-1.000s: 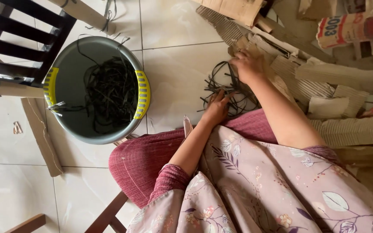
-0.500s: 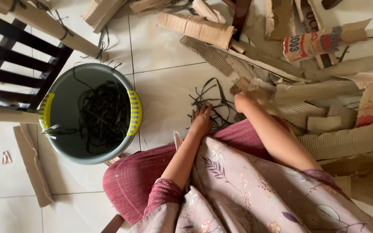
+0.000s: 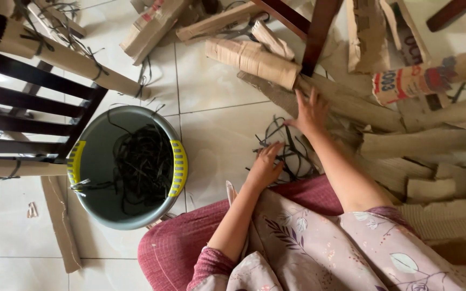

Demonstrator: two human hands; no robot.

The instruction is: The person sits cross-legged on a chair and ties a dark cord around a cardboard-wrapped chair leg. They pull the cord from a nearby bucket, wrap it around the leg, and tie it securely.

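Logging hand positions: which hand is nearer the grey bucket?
Left. The left hand rests on black strips right of the grey bucket; the right hand reaches farther away, onto cardboard.

bare tile (image 3: 217, 134) between bucket (image 3: 128, 167) and cardboard heap (image 3: 405, 140)

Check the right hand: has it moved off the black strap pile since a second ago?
Yes. The right hand has reached away from the body, past the black straps, onto the cardboard pieces.

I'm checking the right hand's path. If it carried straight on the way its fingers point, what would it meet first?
The right hand points up-frame, so it would likely first meet the rolled cardboard tube, beside the dark chair leg. Depth is unclear.
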